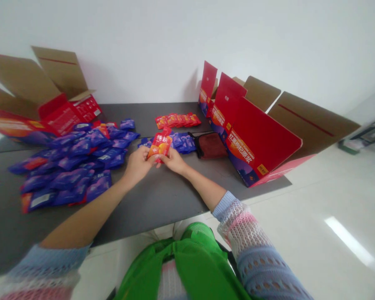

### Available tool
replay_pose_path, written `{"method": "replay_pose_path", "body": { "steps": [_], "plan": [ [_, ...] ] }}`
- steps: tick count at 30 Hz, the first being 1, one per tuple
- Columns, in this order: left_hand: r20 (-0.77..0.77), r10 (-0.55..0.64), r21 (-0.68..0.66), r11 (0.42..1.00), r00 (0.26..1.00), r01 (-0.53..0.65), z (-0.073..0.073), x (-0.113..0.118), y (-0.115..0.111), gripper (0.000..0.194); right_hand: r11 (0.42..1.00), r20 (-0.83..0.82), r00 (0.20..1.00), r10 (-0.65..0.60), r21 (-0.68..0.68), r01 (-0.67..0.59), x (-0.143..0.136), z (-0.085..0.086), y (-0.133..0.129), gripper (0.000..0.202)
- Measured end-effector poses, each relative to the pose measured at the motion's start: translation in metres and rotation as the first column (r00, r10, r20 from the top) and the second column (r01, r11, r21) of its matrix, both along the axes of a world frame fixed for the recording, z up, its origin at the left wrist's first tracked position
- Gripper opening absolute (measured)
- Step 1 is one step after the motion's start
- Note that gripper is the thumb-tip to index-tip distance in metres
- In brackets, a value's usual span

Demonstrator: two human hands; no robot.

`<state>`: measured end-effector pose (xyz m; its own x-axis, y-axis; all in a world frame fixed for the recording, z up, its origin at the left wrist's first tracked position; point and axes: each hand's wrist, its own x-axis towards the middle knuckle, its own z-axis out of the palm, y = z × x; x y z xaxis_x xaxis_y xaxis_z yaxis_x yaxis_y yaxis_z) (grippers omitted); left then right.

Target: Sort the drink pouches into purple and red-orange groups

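Observation:
Between my two hands, above the dark table [162,196], is a red and orange spouted drink pouch [161,143], upright with its printed face toward me. My left hand [139,161] grips its lower left side. On the lower right side, the fingers of my right hand [174,161] are closed on it too. Right behind my hands lies a row of purple pouches [183,143], partly hidden by them. Farther back is a row of red pouches [178,120], laid overlapping. A large loose heap of purple pouches [78,154], with some red ones among them, lies left of my left hand.
An open red carton [58,116] stands at the back left. Several open red cartons [253,137] line the right side of the table. A dark brown cloth pouch [211,146] lies beside them. A white wall [143,50] rises behind the table.

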<state>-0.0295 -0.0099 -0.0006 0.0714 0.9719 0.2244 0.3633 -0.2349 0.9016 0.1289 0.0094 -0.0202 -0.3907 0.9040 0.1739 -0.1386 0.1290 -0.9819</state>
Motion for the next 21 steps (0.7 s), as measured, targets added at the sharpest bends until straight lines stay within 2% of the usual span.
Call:
{"method": "replay_pose_path", "body": {
  "steps": [3, 7, 9, 12, 16, 21],
  "plan": [
    [0.096, 0.005, 0.060, 0.998, 0.995, -0.011, -0.012, 0.006, -0.002, 0.034, 0.996, 0.041, 0.996, -0.080, 0.049, 0.078, 0.002, -0.003, -0.001, 0.044],
    [0.288, -0.088, -0.006, 0.996, 0.954, 0.094, -0.026, 0.015, -0.008, 0.044, 0.978, 0.256, 0.947, -0.193, 0.130, 0.164, 0.007, 0.000, -0.008, 0.038],
    [0.345, -0.095, -0.054, 0.991, 0.934, 0.121, -0.029, 0.016, -0.010, 0.053, 0.961, 0.332, 0.910, -0.250, 0.203, 0.190, 0.008, 0.004, -0.012, 0.033],
    [0.414, -0.101, -0.092, 0.984, 0.905, 0.152, -0.027, 0.013, -0.011, 0.062, 0.942, 0.364, 0.892, -0.269, 0.294, 0.164, 0.007, 0.009, -0.016, 0.032],
    [0.450, -0.182, -0.151, 0.949, 0.874, 0.275, -0.023, 0.007, -0.008, 0.058, 0.925, 0.360, 0.897, -0.258, 0.360, 0.121, 0.008, 0.012, -0.015, 0.033],
    [0.397, -0.181, -0.139, 0.957, 0.900, 0.254, -0.030, 0.011, -0.002, 0.052, 0.925, 0.346, 0.896, -0.278, 0.347, 0.153, 0.014, 0.007, -0.006, 0.039]
  ]
}}
